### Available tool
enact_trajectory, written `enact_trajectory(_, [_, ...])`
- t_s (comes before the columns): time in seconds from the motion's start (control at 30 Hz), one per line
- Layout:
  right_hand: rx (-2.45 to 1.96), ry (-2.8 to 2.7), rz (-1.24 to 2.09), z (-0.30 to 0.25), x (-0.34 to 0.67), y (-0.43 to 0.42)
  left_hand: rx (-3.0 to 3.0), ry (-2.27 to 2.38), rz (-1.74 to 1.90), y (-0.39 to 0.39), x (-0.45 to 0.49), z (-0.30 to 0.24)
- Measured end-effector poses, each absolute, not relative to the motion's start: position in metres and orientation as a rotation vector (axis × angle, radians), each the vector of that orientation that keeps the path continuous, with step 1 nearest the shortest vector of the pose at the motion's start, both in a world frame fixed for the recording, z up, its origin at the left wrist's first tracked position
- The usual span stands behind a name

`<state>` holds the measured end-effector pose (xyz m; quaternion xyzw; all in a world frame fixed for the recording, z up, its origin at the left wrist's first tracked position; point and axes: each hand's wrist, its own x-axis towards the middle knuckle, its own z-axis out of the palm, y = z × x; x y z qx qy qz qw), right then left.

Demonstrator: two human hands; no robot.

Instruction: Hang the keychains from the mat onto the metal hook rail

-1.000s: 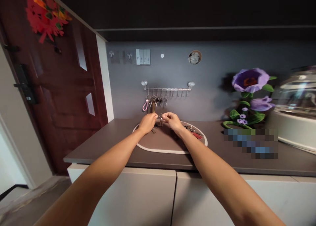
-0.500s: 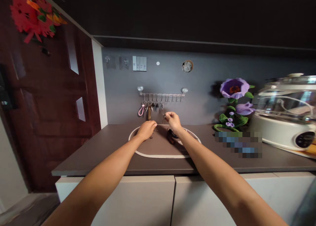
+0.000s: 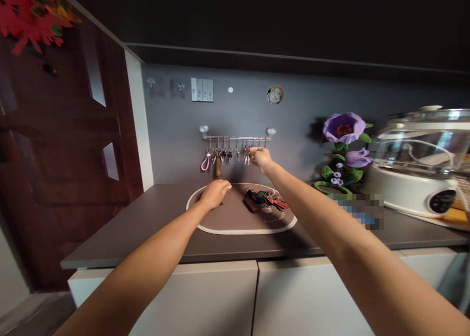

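My right hand (image 3: 260, 158) is raised to the clear hook rack (image 3: 237, 138) on the wall. Its fingers pinch the ring of a small bunch of keys (image 3: 247, 159), which hangs just below the hooks. Further left on the rack hang several other key sets, one with a pink loop (image 3: 206, 162) and one with a brown strap (image 3: 218, 165). Low over the left part of the oval brown mat (image 3: 235, 231), my left hand (image 3: 216, 194) is curled. A small dark piece shows beneath it; what its fingers hold, if anything, is hidden.
On the mat's right lies a pile of keys with dark and red fobs (image 3: 266, 199). Purple artificial flowers (image 3: 345, 129) and a white appliance with a clear top (image 3: 407, 189) stand to the right. A dark cabinet (image 3: 257, 22) overhangs the counter (image 3: 147, 228); a door is left.
My right hand has risen from above the mat to the rack, bringing the keys up to the hooks. The pile of keys is now uncovered. My left hand stays over the mat; the view shifted slightly.
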<state>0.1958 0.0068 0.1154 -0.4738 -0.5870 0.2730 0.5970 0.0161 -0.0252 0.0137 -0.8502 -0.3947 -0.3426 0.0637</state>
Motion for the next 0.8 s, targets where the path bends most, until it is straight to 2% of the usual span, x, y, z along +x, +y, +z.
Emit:
enact_trajectory(0.23, [-1.085, -1.146, 0.793, 0.124, 0.187, 0.015, -2.578, -1.221, -0.998, -0.027, 0.017, 0.015])
enact_trajectory(0.8, [-1.075, -1.005, 0.859, 0.121, 0.179, 0.036, -2.567, -1.252, -1.005, -0.022, 0.015, 0.013])
